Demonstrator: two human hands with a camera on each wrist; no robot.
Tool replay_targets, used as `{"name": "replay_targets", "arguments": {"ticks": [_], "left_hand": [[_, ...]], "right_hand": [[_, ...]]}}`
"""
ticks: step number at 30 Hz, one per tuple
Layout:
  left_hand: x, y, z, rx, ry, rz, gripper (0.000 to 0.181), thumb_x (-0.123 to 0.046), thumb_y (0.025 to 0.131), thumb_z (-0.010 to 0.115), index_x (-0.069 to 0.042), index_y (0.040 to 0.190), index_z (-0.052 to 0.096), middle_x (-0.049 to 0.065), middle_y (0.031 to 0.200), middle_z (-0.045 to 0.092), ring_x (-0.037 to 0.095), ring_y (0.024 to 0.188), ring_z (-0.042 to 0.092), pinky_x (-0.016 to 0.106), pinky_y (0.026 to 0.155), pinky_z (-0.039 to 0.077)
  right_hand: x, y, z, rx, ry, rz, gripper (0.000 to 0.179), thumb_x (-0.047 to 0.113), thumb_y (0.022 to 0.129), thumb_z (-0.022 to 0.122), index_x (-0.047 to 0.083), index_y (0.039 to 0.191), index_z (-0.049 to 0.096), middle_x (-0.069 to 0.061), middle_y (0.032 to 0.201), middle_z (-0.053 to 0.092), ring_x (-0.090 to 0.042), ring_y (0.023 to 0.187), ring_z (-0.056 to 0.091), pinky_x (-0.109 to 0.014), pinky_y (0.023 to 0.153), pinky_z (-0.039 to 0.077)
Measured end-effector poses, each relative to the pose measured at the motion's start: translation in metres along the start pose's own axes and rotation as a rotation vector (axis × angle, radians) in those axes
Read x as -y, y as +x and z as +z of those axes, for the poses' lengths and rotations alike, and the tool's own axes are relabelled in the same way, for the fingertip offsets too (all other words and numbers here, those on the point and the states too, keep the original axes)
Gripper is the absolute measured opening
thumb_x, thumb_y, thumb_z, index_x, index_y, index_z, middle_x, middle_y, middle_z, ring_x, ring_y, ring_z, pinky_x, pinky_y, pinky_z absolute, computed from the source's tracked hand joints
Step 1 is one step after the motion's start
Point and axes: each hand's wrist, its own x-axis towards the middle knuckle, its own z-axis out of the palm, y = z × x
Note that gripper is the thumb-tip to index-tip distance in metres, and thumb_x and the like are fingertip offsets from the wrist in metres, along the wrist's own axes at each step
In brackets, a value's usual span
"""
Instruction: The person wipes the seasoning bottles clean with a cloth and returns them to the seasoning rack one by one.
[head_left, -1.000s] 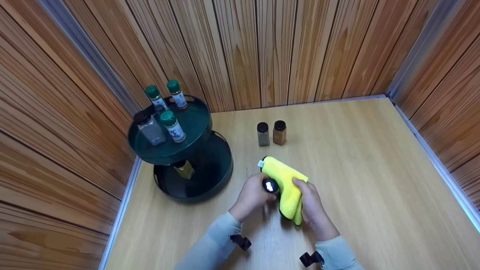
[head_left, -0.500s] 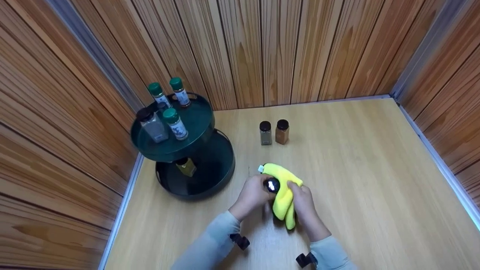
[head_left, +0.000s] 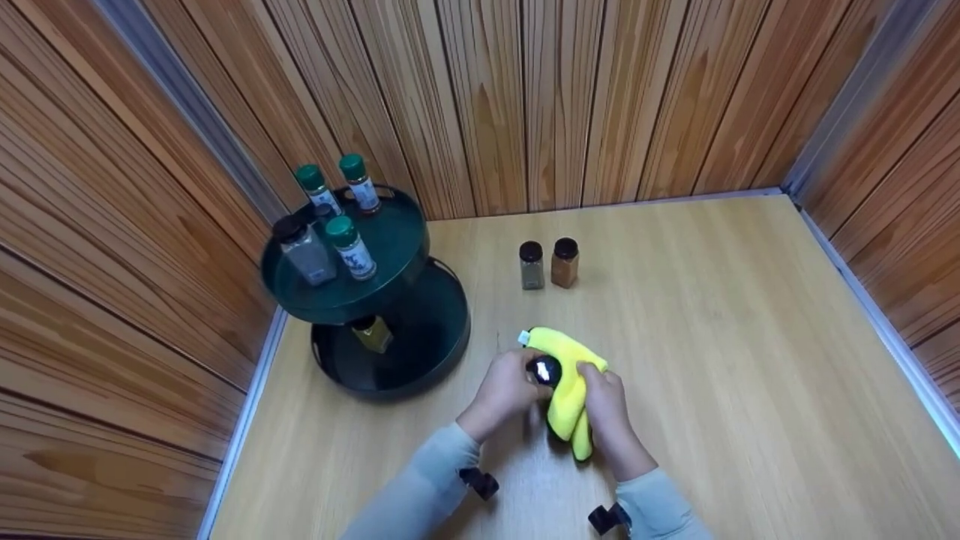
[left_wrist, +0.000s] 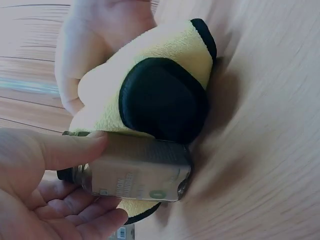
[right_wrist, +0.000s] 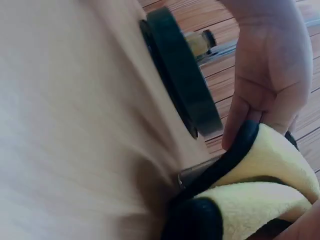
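Note:
My left hand (head_left: 504, 386) grips a clear spice jar (left_wrist: 140, 172) near its black cap (head_left: 545, 370), between thumb and fingers. In the left wrist view the jar's printed label faces the camera, and its base is close to the tabletop. A folded yellow cloth (head_left: 568, 356) with black edging lies against the jar's right side. My right hand (head_left: 609, 412) pinches this cloth, thumb on top. Seen from the right wrist, the cloth's folds (right_wrist: 270, 155) hide most of the jar; only its lower end (right_wrist: 197, 172) shows.
A dark green two-tier round rack (head_left: 442, 322) stands at left. Green-capped jars (head_left: 351, 247) and a larger black-capped jar (head_left: 306, 251) are on its upper tier, a yellowish jar (head_left: 373, 334) below. Two black-capped jars (head_left: 532, 266) stand behind my hands, before the wood-panelled wall (head_left: 555, 105).
The right hand and cloth have shifted slightly left, closer around the jar, and the cloth's top edge sits lower. Left hand keeps its grip. Little differs over the last half second.

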Motion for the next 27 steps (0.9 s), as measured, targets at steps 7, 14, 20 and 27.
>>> {"name": "replay_targets", "arguments": {"ticks": [7, 14, 20, 27], "left_hand": [[0.007, 0.001, 0.000, 0.005, -0.036, 0.066, 0.046, -0.007, 0.078, 0.086, -0.012, 0.121, 0.071, 0.003, 0.119, 0.073, 0.021, 0.112, 0.066, 0.037, 0.098, 0.054], [0.008, 0.000, 0.005, -0.016, 0.056, 0.121, 0.045, -0.014, 0.079, 0.085, -0.010, 0.122, 0.071, 0.003, 0.117, 0.073, 0.018, 0.107, 0.067, 0.035, 0.096, 0.054], [0.005, -0.002, 0.008, -0.018, 0.105, 0.134, 0.042, -0.015, 0.082, 0.085, -0.010, 0.121, 0.070, 0.004, 0.116, 0.073, 0.017, 0.106, 0.067, 0.036, 0.097, 0.055], [0.009, -0.003, 0.006, -0.012, 0.074, 0.127, 0.043, -0.017, 0.084, 0.084, -0.012, 0.124, 0.069, 0.004, 0.119, 0.072, 0.011, 0.106, 0.066, 0.035, 0.099, 0.054]], "right_hand": [[0.017, -0.006, -0.007, 0.004, 0.022, -0.092, 0.032, 0.030, 0.102, 0.053, 0.002, 0.092, 0.063, -0.005, 0.075, 0.065, -0.018, 0.068, 0.062, -0.031, 0.065, 0.052], [0.001, -0.004, -0.002, -0.023, -0.006, -0.022, 0.029, 0.030, 0.104, 0.050, 0.004, 0.097, 0.061, -0.002, 0.081, 0.064, -0.015, 0.074, 0.061, -0.028, 0.071, 0.051], [0.009, -0.003, -0.001, 0.003, -0.034, -0.029, 0.030, 0.030, 0.104, 0.050, 0.003, 0.105, 0.062, -0.004, 0.087, 0.063, -0.018, 0.079, 0.060, -0.031, 0.075, 0.051], [0.010, -0.009, -0.002, 0.016, 0.031, -0.043, 0.032, 0.032, 0.105, 0.052, 0.002, 0.111, 0.062, -0.005, 0.090, 0.064, -0.018, 0.081, 0.061, -0.031, 0.075, 0.051]]}}
